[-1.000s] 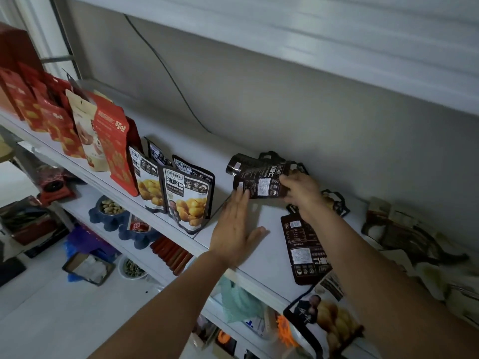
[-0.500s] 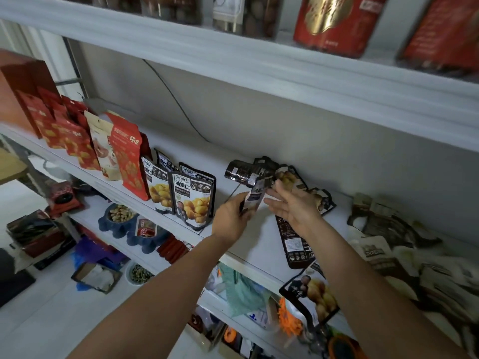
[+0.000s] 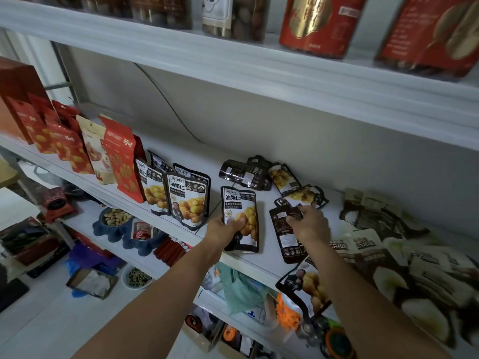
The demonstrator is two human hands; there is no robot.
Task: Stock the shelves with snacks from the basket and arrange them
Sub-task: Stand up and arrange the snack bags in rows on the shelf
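The left hand (image 3: 228, 228) grips a chestnut pouch (image 3: 242, 203) upright on the shelf (image 3: 243, 260), just right of the standing pouches (image 3: 188, 200). The right hand (image 3: 309, 225) pinches a dark pouch (image 3: 281, 224) lying flat alongside.

Your view is rather dim, soft daylight coming from the left. The right-edge pouches (image 3: 427, 281) are blurred and stretched; the upper shelf (image 3: 233, 71) bends.

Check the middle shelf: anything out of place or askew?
Yes. Right of the upright chestnut pouches, black pouches lie flat and scattered, some face down. One overhanging pouch sticks out past the shelf front edge. The left hand holds a front-facing pouch upright; the right hand pinches a face-down pouch.
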